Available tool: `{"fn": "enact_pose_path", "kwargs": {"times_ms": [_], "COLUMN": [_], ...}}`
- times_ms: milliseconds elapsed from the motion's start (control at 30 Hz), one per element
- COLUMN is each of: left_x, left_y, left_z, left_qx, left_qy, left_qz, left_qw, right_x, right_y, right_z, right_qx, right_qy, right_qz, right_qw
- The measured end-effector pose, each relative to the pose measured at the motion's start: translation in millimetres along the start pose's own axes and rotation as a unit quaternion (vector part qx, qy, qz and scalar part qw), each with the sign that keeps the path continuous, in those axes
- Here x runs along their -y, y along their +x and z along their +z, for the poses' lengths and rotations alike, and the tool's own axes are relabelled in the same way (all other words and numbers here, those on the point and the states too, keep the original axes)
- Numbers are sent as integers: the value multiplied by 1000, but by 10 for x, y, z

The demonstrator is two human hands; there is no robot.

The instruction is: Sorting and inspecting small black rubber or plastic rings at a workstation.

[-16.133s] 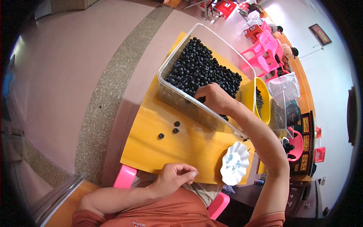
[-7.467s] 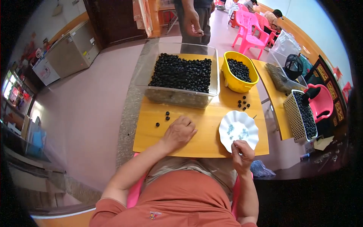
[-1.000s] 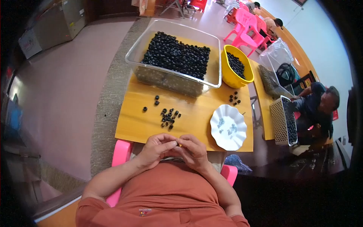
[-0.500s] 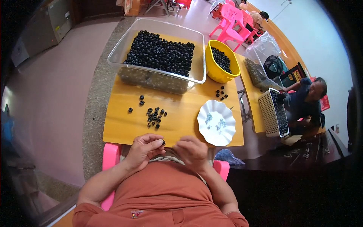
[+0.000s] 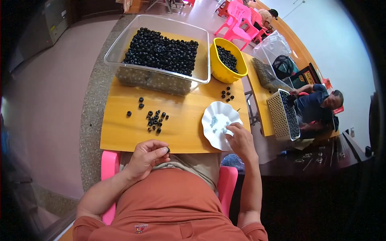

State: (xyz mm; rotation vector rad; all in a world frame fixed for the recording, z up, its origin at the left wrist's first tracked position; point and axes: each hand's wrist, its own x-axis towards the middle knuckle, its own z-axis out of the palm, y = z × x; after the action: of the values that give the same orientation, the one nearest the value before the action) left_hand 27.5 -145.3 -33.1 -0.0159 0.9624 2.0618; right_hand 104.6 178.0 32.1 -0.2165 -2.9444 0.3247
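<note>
Near the front edge of the table, my left hand [image 5: 146,158] pinches a small round black part [image 5: 168,150] between thumb and fingertips. My right hand [image 5: 242,141] reaches over the right rim of a white scalloped plate [image 5: 216,141], fingers bent and tips drawn together by the small silvery pieces [image 5: 214,120] lying in it. Whether a piece is between those fingertips is too small to make out. Ahead of my left hand, a loose cluster of black parts [image 5: 156,117] lies on the wooden table [image 5: 120,134].
A large clear bin [image 5: 152,76] of black parts stands at the back, beside a yellow tub [image 5: 231,75] of similar parts. Several loose black parts [image 5: 228,97] lie before the tub. To the right, a co-worker [image 5: 315,102] handles a white perforated basket [image 5: 279,120].
My right hand has moved right and away from my left hand, from the table's front edge to the plate. The left hand keeps its pinch on the black part. The view has shifted slightly.
</note>
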Motion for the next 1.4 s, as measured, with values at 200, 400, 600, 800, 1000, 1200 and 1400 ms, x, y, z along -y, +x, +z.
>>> {"fn": "enact_pose_path", "kwargs": {"times_ms": [200, 400, 600, 800, 1000, 1200, 1400], "left_x": [19, 3, -12, -4, -32, -5, -16], "left_y": [10, 13, 9, 15, 1, 31, 12], "left_z": [-23, 1, -1, -11, 4, -46, -50], "left_qx": [7, 1, 1, 7, 13, 29, 23], "left_qy": [3, 13, 21, 21, 22, 19, 29], "left_qz": [3, 1, -1, 4, 1, 3, -1], "left_qw": [1000, 1000, 1000, 1000, 1000, 999, 999], "right_x": [-117, -169, -177, -199, -186, -213, -178], "right_y": [16, -13, -53, -86, -94, -82, -44], "right_z": [141, 203, 240, 277, 314, 342, 297], "right_qx": [43, 22, 0, -20, -19, -12, 5], "right_qy": [-42, -27, -30, -43, -67, -74, -63], "right_qz": [21, 10, -12, -37, -42, -51, -55], "right_qw": [998, 999, 999, 998, 997, 996, 997]}}
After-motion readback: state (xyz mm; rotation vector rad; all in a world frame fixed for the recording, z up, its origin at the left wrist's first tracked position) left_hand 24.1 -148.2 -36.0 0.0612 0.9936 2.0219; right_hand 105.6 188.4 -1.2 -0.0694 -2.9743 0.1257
